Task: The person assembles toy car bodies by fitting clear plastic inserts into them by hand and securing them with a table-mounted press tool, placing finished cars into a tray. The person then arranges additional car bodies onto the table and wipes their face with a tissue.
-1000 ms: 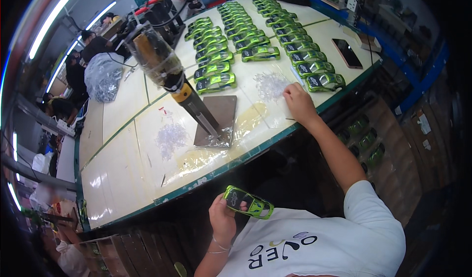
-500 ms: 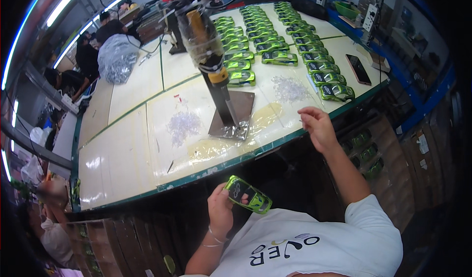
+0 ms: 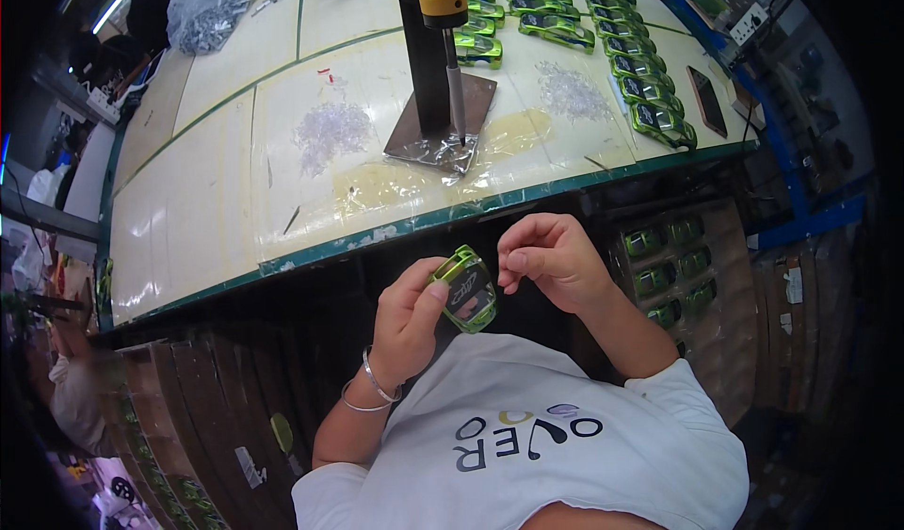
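My left hand [image 3: 407, 318] grips a green toy car body [image 3: 465, 290] in front of my chest, thumb on the dark roof panel. Close to its right side is my right hand [image 3: 556, 262], thumb and fingers curled together in a pinch. Whatever those fingertips hold, if anything, is too small or hidden to name. Beyond both hands, a yellow-and-black power driver [image 3: 443, 8] stands upright by a dark post, its tip over a brown metal plate [image 3: 414, 139]. Small clear plastic pieces lie in a left pile [image 3: 331, 137] and a right pile [image 3: 573, 93].
Rows of green car bodies [image 3: 650, 94] cover the table's far right, beside a phone [image 3: 706, 102]. Thin sticks [image 3: 292, 219] lie near the green table edge [image 3: 377, 235]. A bag of parts [image 3: 209, 8] sits far left. Brown boxes [image 3: 720, 295] with car bodies stand below.
My right hand has come back from over the table edge to beside the car body. My left hand has raised and turned the car. The view has tilted lower.
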A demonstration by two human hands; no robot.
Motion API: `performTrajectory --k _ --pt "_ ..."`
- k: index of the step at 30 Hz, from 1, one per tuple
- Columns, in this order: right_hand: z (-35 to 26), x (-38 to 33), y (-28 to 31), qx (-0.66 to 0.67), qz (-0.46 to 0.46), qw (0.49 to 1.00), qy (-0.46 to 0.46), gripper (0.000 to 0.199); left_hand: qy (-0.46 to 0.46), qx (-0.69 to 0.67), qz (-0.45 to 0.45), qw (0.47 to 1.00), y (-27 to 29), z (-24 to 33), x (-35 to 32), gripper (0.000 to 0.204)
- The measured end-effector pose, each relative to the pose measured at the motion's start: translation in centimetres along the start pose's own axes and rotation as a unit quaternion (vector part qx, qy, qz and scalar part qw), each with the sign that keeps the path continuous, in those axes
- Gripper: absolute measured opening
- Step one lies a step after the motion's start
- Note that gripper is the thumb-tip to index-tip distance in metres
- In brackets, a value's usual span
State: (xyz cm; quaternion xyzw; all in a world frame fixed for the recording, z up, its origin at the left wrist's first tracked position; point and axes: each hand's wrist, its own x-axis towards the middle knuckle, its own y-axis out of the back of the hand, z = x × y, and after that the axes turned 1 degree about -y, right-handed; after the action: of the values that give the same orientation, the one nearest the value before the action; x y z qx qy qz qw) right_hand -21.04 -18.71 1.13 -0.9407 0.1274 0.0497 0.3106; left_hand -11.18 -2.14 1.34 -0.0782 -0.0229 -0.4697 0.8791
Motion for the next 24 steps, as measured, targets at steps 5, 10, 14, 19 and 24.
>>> performTrajectory --k 5,10,14,19,24 --pt "0.08 0.33 -0.48 -0.045 -0.039 0.998 0.021 0.009 -0.004 0.068 -0.012 0.998 -0.39 0.49 -0.15 0.023" --pt "0.03 0.37 -0.7 -0.115 -0.023 0.992 0.051 0.007 -0.019 0.134 -0.024 0.99 -0.13 0.44 -0.19 0.02" --pt "0.08 0.47 -0.81 -0.114 -0.011 0.991 0.064 0.006 -0.021 0.141 -0.029 0.989 -0.26 0.52 -0.03 0.019" --pt "0.1 0.69 -0.72 -0.109 -0.016 0.993 0.045 0.004 -0.028 0.157 -0.035 0.987 -0.21 0.28 0.11 0.019" --pt "0.21 0.98 -0.55 -0.111 -0.049 0.992 0.023 0.005 -0.038 0.177 -0.039 0.983 0.09 0.07 0.18 0.02"
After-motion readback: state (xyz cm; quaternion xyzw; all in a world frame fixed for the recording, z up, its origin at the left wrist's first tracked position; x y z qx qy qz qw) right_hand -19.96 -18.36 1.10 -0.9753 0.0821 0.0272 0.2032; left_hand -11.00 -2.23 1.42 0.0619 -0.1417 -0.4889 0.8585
